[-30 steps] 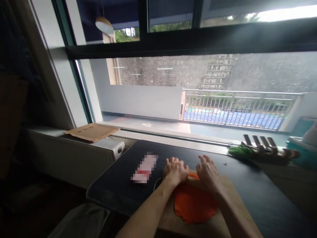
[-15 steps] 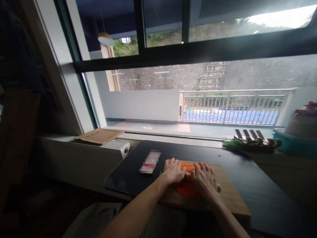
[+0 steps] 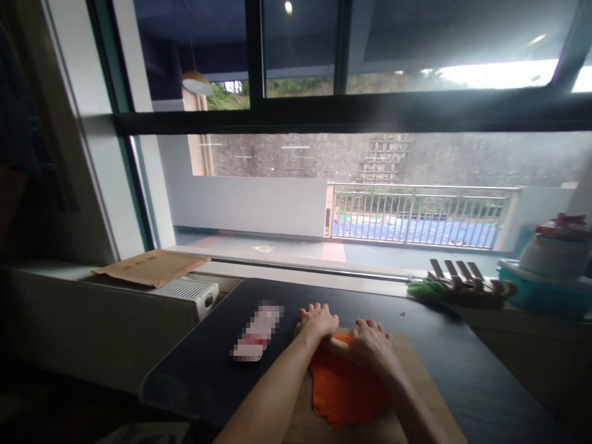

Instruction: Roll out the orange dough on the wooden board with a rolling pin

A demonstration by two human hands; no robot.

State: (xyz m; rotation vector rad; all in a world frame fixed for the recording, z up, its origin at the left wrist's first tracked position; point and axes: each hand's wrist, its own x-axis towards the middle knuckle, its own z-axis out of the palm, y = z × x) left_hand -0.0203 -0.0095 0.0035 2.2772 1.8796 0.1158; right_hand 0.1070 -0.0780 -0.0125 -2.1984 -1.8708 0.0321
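A flattened orange sheet of dough or clay (image 3: 346,391) lies on a wooden board (image 3: 417,364), on the dark table. Across its far part runs a pale wooden rolling pin (image 3: 341,347). My left hand (image 3: 319,320) rests on the pin's left part, fingers spread and stretched forward. On the right part lies my right hand (image 3: 374,341), palm down, its fingers also extended. Both hands hide the ends of the pin, and a strip of orange shows between them beyond it. My right forearm covers part of the sheet's right edge.
A flat, blurred-out pinkish item (image 3: 259,333) lies on the table (image 3: 194,364) at the left. Along the sill are a brown paper envelope (image 3: 155,266), a green cloth (image 3: 425,290), a dark slotted rack (image 3: 462,280) and a teal container (image 3: 531,290). A window stands ahead.
Both hands have pushed the rolling pin forward, away from me, so more of the orange sheet shows on the near side. The camera view has also shifted.
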